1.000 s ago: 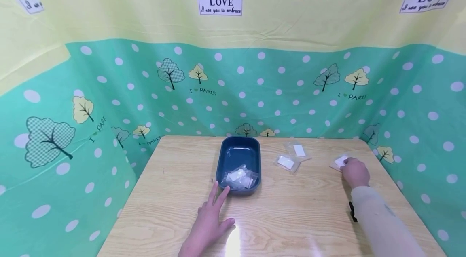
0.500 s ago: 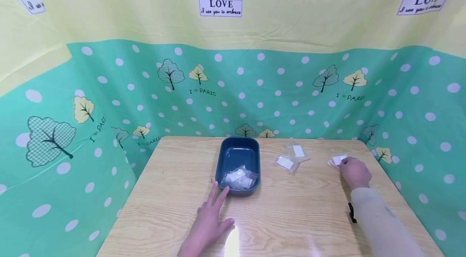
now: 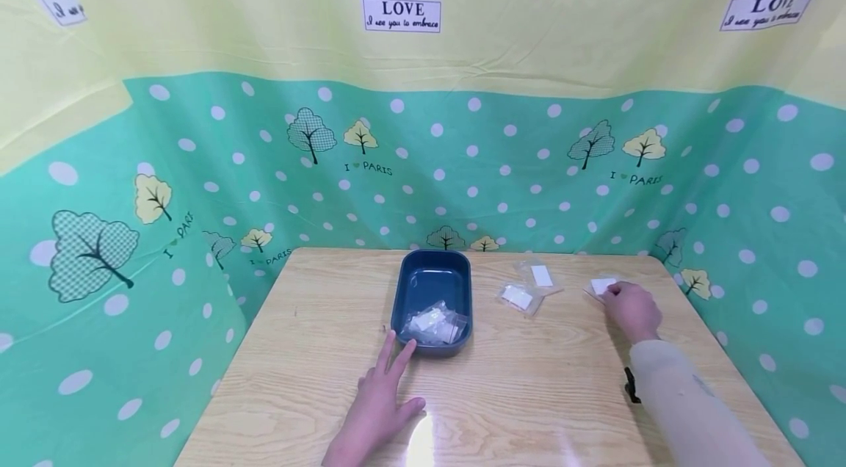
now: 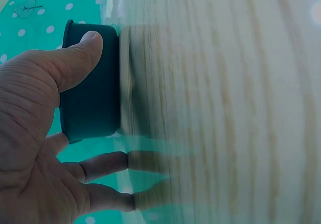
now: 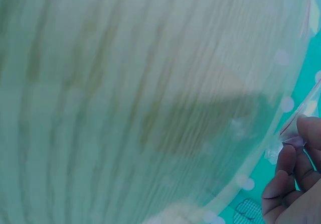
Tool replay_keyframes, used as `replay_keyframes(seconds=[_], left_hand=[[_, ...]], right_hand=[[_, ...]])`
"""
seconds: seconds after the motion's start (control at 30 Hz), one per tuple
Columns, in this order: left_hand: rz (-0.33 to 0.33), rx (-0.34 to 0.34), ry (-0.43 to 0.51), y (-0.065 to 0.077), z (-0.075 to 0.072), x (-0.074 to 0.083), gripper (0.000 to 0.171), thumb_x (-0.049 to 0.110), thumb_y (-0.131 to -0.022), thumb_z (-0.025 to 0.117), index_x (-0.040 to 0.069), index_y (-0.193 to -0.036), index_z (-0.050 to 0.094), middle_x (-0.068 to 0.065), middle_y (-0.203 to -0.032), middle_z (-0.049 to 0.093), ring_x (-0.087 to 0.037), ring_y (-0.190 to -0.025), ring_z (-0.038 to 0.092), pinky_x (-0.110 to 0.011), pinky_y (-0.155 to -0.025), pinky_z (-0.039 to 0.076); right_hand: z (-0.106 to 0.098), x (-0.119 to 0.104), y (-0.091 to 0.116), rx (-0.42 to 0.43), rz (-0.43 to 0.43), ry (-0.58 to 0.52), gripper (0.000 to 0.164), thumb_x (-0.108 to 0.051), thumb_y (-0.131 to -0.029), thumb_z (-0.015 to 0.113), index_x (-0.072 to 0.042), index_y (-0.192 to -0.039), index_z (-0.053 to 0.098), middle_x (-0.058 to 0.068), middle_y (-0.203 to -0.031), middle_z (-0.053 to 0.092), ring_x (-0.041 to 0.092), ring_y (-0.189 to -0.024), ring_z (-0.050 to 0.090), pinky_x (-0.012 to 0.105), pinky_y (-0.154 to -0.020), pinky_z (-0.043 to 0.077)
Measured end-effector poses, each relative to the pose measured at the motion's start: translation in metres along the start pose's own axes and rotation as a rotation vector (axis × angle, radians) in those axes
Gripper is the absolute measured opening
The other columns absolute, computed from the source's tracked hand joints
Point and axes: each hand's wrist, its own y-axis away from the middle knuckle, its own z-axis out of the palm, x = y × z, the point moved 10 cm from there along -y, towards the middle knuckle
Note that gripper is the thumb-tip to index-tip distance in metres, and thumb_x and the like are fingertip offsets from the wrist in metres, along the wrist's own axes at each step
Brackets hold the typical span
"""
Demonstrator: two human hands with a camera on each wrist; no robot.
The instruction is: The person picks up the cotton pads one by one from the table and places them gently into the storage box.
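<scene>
My right hand [image 3: 634,311] pinches a small clear zip bag with a white label [image 3: 600,285] over the right side of the table. In the right wrist view the thumb [image 5: 310,129] and curled fingers meet on this plastic bag [image 5: 306,102]. My left hand [image 3: 375,401] lies with spread fingers at the near end of a dark blue tray [image 3: 432,351]. Seen from the left wrist, its thumb [image 4: 83,58] overlaps the tray's wall [image 4: 93,103], and fingers rest on the wood below. Several similar bags [image 3: 432,321] are heaped in the tray's near half.
Between tray and right hand, two more labelled zip bags lie overlapping, one nearer [image 3: 518,297] and one farther back [image 3: 542,275]. The wooden table [image 3: 297,364] is enclosed by a green and yellow printed curtain [image 3: 463,158].
My right hand has shifted a little to the left with the zip bag in its fingers. The left hand and the tray have stayed in place.
</scene>
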Motion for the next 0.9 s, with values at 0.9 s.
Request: replay_keyframes(seconds=[0.9], left_hand=[[-0.006, -0.003, 0.012, 0.001, 0.002, 0.0, 0.1, 0.039, -0.087, 0.087, 0.028, -0.169, 0.031, -0.016, -0.181, 0.01, -0.069, -0.133, 0.051, -0.091, -0.105, 0.035]], right_hand=[[0.009, -0.109, 0.019, 0.004, -0.241, -0.304, 0.036, -0.024, -0.106, 0.066, 0.002, -0.131, 0.071, 0.025, -0.124, 0.075, 0.034, -0.108, 0.07, 0.041, -0.088, 0.062]])
